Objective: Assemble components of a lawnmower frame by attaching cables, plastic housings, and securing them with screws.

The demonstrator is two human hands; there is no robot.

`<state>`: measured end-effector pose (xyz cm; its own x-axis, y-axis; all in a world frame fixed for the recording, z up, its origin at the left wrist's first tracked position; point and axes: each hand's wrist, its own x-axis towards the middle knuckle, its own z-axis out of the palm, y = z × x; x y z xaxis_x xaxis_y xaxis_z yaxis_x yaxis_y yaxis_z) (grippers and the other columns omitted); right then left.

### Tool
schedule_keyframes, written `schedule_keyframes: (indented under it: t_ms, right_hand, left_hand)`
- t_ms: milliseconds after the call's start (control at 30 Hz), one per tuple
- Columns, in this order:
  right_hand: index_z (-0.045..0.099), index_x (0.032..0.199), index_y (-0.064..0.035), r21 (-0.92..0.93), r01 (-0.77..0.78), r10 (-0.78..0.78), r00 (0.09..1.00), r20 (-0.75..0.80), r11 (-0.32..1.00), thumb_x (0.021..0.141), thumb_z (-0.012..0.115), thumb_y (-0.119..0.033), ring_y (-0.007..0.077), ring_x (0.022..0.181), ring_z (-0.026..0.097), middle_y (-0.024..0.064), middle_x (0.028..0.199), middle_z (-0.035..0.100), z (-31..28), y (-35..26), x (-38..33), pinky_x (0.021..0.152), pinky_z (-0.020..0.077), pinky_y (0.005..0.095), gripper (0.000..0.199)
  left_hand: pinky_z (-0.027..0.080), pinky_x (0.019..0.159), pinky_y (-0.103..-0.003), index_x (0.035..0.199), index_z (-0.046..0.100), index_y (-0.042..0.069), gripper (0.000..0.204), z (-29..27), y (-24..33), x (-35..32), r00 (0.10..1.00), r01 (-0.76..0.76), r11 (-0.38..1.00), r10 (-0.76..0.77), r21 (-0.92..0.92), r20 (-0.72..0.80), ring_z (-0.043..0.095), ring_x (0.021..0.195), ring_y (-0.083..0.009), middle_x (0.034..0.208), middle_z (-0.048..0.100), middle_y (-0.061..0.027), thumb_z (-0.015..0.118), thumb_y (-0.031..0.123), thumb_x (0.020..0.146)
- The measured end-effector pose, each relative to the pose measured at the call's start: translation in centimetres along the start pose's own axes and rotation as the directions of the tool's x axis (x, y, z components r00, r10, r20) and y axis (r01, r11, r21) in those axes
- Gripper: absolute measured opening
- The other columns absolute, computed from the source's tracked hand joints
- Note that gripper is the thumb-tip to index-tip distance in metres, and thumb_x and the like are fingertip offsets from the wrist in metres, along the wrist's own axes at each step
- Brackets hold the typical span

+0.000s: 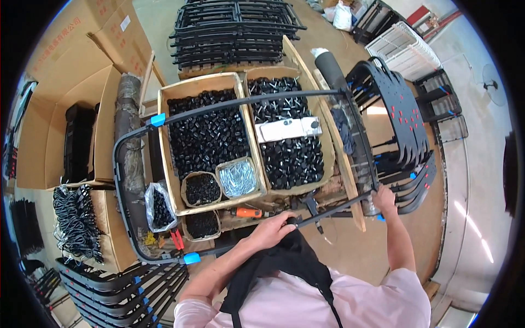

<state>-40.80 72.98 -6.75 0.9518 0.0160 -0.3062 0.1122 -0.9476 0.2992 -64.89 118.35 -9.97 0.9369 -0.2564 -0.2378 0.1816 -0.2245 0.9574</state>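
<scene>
A large black tubular metal frame [219, 110] with rounded left corners and blue tape pieces [158, 119] spans the parts boxes in front of me. My left hand [270, 229] is closed around its near bar, close to a joint by my body. At the near right corner, my right hand [384, 198] grips the same frame. Under the frame stands a wooden-edged box of black plastic caps [205, 136]. Beside it, a second box holds black knobs with metal studs [290, 164], and a white box [289, 129] lies on them.
Small cartons of silver pins [237, 178] and black screws [202, 189] sit near me, with an orange-and-black tool [246, 212] and red-handled pliers [176, 239] by them. Stacked black frames [235, 33] stand beyond. Black panels [402, 115] are at right, a cardboard box [44, 136] at left.
</scene>
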Motion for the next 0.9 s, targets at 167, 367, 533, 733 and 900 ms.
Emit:
schedule_keyframes:
  t_ms: [167,367,533,733,900]
  right_hand:
    - [0.062,0.11,0.0028,0.046,-0.063,0.059,0.994,0.087,0.997,0.095,0.064,-0.034,0.0479,0.108,0.069,0.0292,0.108,0.072,-2.5,-2.3,-0.4,0.095,0.0557,0.0554,0.039]
    - [0.059,0.113,0.0011,0.509,0.227,-0.215,0.973,-0.085,0.83,0.093,0.062,-0.014,0.0456,0.114,0.065,0.0287,0.112,0.068,-3.7,-5.2,1.6,0.095,0.0527,0.0505,0.025]
    - [0.065,0.117,-0.0004,0.599,0.417,-0.455,0.885,-0.096,0.684,0.091,0.067,-0.015,0.0438,0.112,0.065,0.0269,0.116,0.069,-11.0,-15.2,1.7,0.094,0.0511,0.0483,0.029]
    - [0.067,0.122,-0.0064,0.591,0.669,-0.685,0.684,-0.251,0.452,0.087,0.068,-0.005,0.036,0.119,0.059,0.0183,0.12,0.062,-12.7,-22.2,6.4,0.104,0.0479,0.0416,0.035]
    - [0.069,0.126,-0.0057,0.529,0.777,-0.752,0.563,-0.343,0.341,0.089,0.071,-0.01,0.037,0.117,0.065,0.0176,0.121,0.067,-15.6,-28.9,11.0,0.102,0.051,0.0436,0.037]
  left_hand:
    - [0.055,0.089,-0.04,0.142,0.057,0.009,0.041,1.3,-1.3,-1.2,0.981,-0.175,0.984,0.177,0.035,-0.076,0.071,0.102,-0.0279,0.119,0.071,-0.0155,0.066,0.021,0.103]
    - [0.055,0.097,-0.044,0.144,0.058,0.01,0.041,-0.4,0.2,-3.5,1.0,-0.025,0.999,0.025,0.038,0.0,0.067,0.117,-0.0373,0.133,0.067,-0.0157,0.064,0.019,0.104]
    - [0.055,0.101,-0.043,0.143,0.059,0.009,0.045,0.7,0.3,-3.8,0.977,-0.188,0.964,0.203,0.19,-0.062,0.065,0.123,-0.0377,0.137,0.065,-0.0157,0.068,0.012,0.099]
    - [0.053,0.103,-0.046,0.138,0.063,0.013,0.042,2.0,2.0,-3.9,0.98,-0.157,0.946,0.184,0.284,-0.069,0.063,0.121,-0.0383,0.132,0.064,-0.015,0.068,0.011,0.097]
    - [0.04,0.114,-0.049,0.139,0.065,0.018,0.042,4.6,1.4,-4.0,0.975,-0.115,0.971,0.15,0.21,-0.161,0.056,0.127,-0.0361,0.127,0.064,-0.0135,0.064,0.012,0.097]
